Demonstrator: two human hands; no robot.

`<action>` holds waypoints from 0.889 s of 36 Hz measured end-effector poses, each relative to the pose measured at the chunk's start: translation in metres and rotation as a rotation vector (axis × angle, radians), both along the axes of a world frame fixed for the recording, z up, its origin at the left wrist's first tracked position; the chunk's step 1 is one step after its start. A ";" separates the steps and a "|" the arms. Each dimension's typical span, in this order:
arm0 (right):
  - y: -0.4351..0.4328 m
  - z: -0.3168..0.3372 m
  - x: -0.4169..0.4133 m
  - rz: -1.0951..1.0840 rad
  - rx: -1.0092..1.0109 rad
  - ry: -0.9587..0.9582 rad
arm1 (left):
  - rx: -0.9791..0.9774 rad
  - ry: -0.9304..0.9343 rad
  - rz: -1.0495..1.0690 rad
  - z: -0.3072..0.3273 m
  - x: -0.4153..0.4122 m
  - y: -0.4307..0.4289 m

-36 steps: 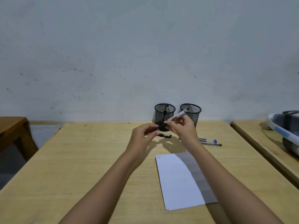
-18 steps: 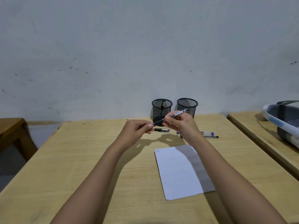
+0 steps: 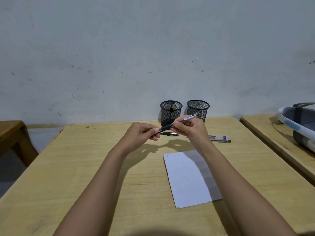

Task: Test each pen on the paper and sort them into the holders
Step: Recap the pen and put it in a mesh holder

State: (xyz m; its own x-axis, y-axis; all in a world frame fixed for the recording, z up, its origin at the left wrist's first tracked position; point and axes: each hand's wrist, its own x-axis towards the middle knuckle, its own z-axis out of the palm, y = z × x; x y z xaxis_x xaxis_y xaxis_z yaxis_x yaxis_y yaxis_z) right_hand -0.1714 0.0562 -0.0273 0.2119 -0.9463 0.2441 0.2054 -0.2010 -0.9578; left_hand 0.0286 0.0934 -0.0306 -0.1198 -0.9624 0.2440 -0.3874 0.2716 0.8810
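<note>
**Head view.** A single wide-angle camera worn on the person's head faces forward and slightly down along a pale wooden table [image 3: 81, 164] toward a scuffed grey-white plaster wall [image 3: 153, 48], which fills the upper half. Both forearms enter from the bottom edge. The left hand [image 3: 143, 133] and right hand [image 3: 190, 132] meet near centre on a clear-barrelled black pen [image 3: 187, 118]. The left black wire-mesh holder [image 3: 171, 113] and the right black wire-mesh holder [image 3: 198, 108] stand farthest, against the wall.

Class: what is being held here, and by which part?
One pen: the left hand pinches its dark end, the right hand grips the clear barrel.
</note>
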 end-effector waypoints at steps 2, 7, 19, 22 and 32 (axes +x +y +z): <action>-0.006 0.004 -0.026 -0.132 -0.010 -0.092 | 0.020 0.020 0.103 -0.005 0.028 0.004; -0.012 0.008 -0.080 -0.257 0.009 -0.248 | 0.002 -0.033 0.304 -0.024 0.082 0.011; -0.011 -0.020 -0.043 -0.270 0.037 0.108 | -0.020 -0.344 0.211 -0.063 0.026 -0.012; -0.008 -0.021 -0.036 -0.148 0.083 0.039 | -0.043 -0.382 0.227 -0.064 0.023 -0.011; 0.007 -0.029 0.000 -0.129 0.033 0.196 | -0.128 -0.374 0.298 -0.053 -0.001 0.009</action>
State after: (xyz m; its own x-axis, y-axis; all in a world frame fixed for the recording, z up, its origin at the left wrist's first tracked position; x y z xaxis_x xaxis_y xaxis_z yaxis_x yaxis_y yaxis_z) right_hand -0.1715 0.0633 -0.0567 0.1287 -0.9755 0.1785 -0.0102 -0.1813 -0.9834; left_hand 0.0273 0.1026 -0.0836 0.0541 -0.9331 0.3554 -0.7477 0.1981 0.6338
